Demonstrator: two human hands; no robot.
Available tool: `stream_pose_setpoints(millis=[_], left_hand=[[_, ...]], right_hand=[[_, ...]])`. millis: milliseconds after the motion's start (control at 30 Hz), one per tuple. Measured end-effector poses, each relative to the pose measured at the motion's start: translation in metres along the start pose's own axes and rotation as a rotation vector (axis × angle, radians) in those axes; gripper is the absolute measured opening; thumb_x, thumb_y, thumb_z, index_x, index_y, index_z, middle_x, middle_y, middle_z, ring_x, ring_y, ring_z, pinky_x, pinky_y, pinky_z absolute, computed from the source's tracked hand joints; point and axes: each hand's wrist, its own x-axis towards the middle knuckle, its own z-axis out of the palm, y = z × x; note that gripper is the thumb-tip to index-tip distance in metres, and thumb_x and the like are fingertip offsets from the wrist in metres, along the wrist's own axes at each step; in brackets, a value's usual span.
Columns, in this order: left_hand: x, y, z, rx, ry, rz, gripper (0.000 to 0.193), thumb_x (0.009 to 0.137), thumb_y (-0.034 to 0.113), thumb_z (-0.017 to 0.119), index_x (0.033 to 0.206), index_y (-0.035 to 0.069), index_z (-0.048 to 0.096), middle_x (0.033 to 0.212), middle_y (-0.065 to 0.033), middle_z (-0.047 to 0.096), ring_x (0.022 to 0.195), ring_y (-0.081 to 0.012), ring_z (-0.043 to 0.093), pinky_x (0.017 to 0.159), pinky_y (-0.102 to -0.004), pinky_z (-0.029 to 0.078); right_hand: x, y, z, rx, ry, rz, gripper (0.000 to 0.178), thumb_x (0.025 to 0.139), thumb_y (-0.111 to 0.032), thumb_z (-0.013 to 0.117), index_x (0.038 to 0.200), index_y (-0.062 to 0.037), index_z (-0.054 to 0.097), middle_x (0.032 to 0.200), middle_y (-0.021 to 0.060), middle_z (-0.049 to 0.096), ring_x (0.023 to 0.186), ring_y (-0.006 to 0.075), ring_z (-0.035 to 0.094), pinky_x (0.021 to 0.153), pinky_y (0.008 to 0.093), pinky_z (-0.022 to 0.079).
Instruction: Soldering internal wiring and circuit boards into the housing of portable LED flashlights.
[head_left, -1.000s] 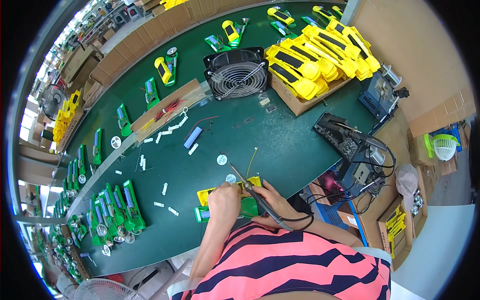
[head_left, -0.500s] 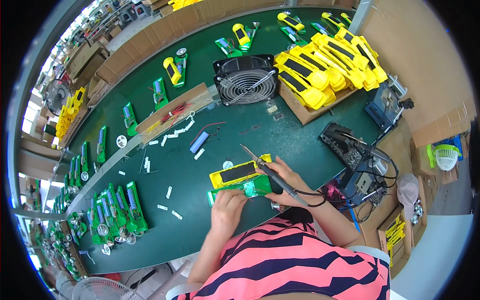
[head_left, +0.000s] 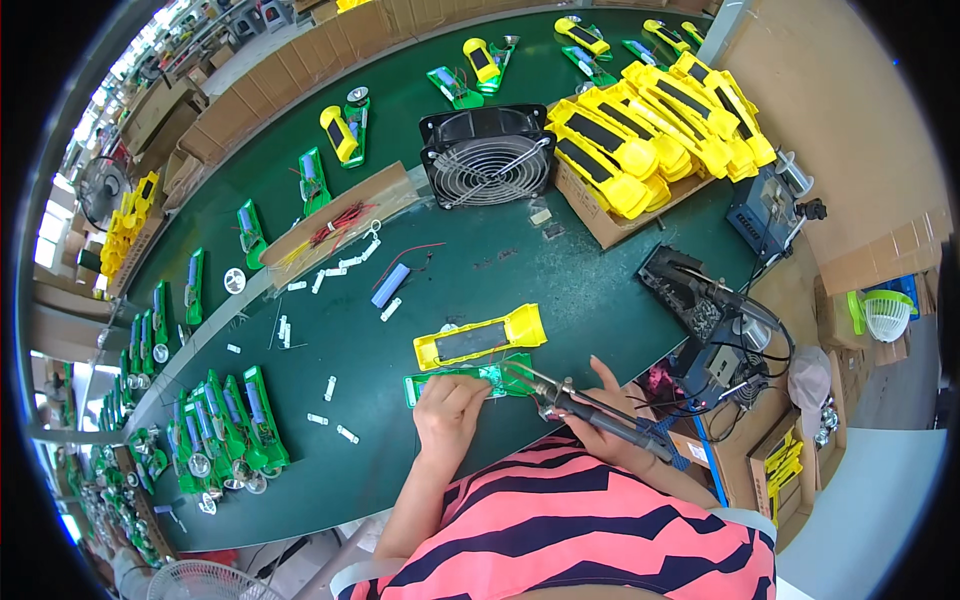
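My left hand [head_left: 447,408] is closed in a pinch at the left part of a green plastic housing [head_left: 420,387]; whatever is between its fingertips is too small to make out. A small green circuit board [head_left: 493,376] lies in the housing's middle. In my right hand [head_left: 606,408] is a soldering iron [head_left: 598,418], its metal tip slanting up and left to the right end of the board. Whether the tip touches the board I cannot tell. Just beyond the housing lies a yellow cover [head_left: 470,342] with a dark panel.
A blue cylindrical battery [head_left: 391,286] and several small white pieces lie to the left. Behind stands a black fan [head_left: 488,160]; beside it, a carton [head_left: 610,228] is heaped with yellow covers. Several green housings [head_left: 265,425] sit at left. A soldering station [head_left: 722,372] stands right.
The soldering iron has swung down, its tip moving from above the yellow cover to the circuit board. My right hand has shifted lower and right, off the housing. My left hand stays at the housing.
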Motion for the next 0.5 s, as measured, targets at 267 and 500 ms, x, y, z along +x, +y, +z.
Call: stream_pose_setpoints(millis=[267,500], left_hand=[[0.007,0.007,-0.003,-0.076,-0.098,-0.254,0.01,0.061,0.0,0.068,0.068,0.003,0.062,0.088,-0.0079,0.052,0.07,-0.0183,0.052,0.052,-0.0279,0.043],[0.005,0.004,-0.002,-0.019,-0.1,-0.283,0.007,0.061,-0.002,0.066,0.066,0.002,0.062,0.09,-0.0065,0.05,0.061,-0.0115,0.052,0.048,-0.0216,0.043]], right_hand=[[-0.023,0.016,0.036,0.351,0.426,0.232,0.014,0.075,-0.003,0.059,0.088,0.0004,0.055,0.061,0.0034,0.062,0.065,0.0106,0.061,0.099,0.0482,0.027],[-0.013,0.011,0.033,0.316,0.365,0.233,0.015,0.075,-0.001,0.058,0.09,0.0002,0.053,0.06,0.0013,0.061,0.066,0.0085,0.059,0.1,0.0456,0.026]])
